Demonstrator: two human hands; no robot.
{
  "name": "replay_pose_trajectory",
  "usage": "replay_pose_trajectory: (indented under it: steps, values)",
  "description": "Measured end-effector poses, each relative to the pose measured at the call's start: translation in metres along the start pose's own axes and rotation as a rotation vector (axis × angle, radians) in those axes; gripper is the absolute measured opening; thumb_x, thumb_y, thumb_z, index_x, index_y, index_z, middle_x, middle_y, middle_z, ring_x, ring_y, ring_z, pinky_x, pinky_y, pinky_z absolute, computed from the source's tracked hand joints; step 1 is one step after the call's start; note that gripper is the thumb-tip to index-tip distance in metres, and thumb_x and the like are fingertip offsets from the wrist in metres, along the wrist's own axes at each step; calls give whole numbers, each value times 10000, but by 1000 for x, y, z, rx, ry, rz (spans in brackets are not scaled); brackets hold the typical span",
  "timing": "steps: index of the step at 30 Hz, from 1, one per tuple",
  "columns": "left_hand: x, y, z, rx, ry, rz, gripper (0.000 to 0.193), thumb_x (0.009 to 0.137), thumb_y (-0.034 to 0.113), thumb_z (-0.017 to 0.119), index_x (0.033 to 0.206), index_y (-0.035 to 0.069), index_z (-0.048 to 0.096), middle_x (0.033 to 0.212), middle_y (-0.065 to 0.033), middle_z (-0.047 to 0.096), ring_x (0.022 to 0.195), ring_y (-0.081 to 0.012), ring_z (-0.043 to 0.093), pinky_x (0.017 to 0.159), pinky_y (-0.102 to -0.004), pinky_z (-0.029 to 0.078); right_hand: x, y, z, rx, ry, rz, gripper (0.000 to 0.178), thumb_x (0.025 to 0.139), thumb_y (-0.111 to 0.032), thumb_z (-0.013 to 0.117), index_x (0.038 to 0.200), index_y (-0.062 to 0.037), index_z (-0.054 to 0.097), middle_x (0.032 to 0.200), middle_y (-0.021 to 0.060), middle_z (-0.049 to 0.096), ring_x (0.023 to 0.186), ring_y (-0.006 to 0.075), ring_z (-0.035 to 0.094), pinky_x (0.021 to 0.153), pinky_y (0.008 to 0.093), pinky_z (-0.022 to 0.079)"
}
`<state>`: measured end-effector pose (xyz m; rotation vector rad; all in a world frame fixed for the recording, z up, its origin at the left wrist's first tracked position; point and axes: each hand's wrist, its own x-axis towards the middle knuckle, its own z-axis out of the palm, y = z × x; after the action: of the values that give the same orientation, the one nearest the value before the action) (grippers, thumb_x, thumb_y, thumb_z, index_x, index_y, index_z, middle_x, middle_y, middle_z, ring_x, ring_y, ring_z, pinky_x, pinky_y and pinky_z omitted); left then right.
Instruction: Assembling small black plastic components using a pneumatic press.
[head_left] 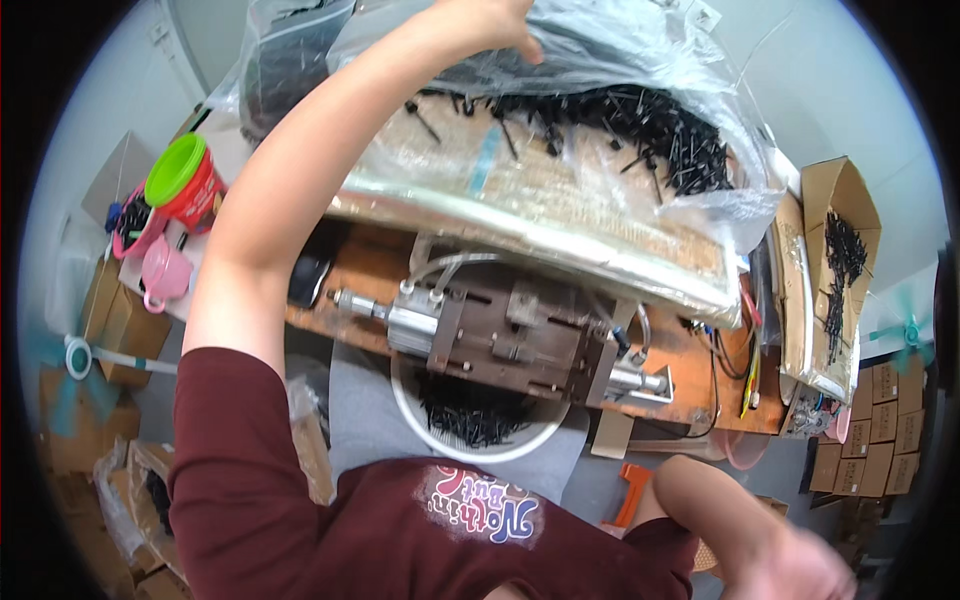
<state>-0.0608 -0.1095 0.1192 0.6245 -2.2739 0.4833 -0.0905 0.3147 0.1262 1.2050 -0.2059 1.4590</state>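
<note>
While the left hand (502,20) is cropped over clear plastic sheeting (600,45) at twelve o'clock, right hand (800,570) blurred at four, either grip impossible to tell, black pin-like parts (692,150) partly covered at one, maroon T-shirt (395,545) bearing colourful lettering (483,508).

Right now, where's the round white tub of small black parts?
In the head view, the round white tub sits just below centre, between the dark brown metal fixture, which partly hides it, and the maroon shirt.
</note>
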Motion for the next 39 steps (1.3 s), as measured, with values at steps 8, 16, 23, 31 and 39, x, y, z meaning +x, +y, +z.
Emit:
replay_pose_trajectory:
  steps: [8, 16, 23, 31, 39]
  values:
    - [144, -80, 46, -589, 456, -112, 361, 849, 231, 634, 1115, -10, 670, 1109, -239, 679, 977, -376, 680, 905, -468, 530, -191, 194, 90, -473, -819, 293, 853, 710, -375, 885, 1364, -3, 484, 1401, 142, 482, 1241, 287, 533, 1036, 444, 404]
    - [153, -87, -23, -830, 232, -30, 659, 769, 345, 730, 1269, -18, 503, 1214, -268, 575, 1132, -393, 546, 985, -513, 454, -244, 348, 159, -984, -1299, 536, 898, 660, -451, 884, 1358, -41, 497, 1276, 144, 612, 1169, 278, 592, 1032, 465, 403]
    - [98, -74, -77, -872, 82, 56, 964, 699, 446, 814, 1405, -25, 356, 1306, -295, 484, 1267, -408, 429, 1056, -553, 388, -299, 444, 106, -748, -1353, 1249, 253, 859, -252, 692, 1047, -82, 701, 1057, 132, 731, 962, 296, 694, 830, 408, 507]
    - [106, -50, -18, -654, 146, -44, 1374, 553, 555, 923, 1532, -44, 168, 1448, -347, 311, 1395, -465, 275, 1137, -585, 305, -202, 425, 183, -162, -956, 1070, 333, 838, -244, 699, 1120, -72, 654, 1104, 153, 686, 992, 306, 662, 843, 428, 499]
    - [217, -60, 76, -781, 526, 154, 882, 715, 343, 819, 1419, -23, 434, 1423, -252, 493, 1321, -394, 458, 1102, -442, 379, -167, 375, 223, -103, -911, 917, 414, 813, -253, 722, 1174, -80, 618, 1164, 154, 641, 1047, 303, 623, 885, 438, 474]
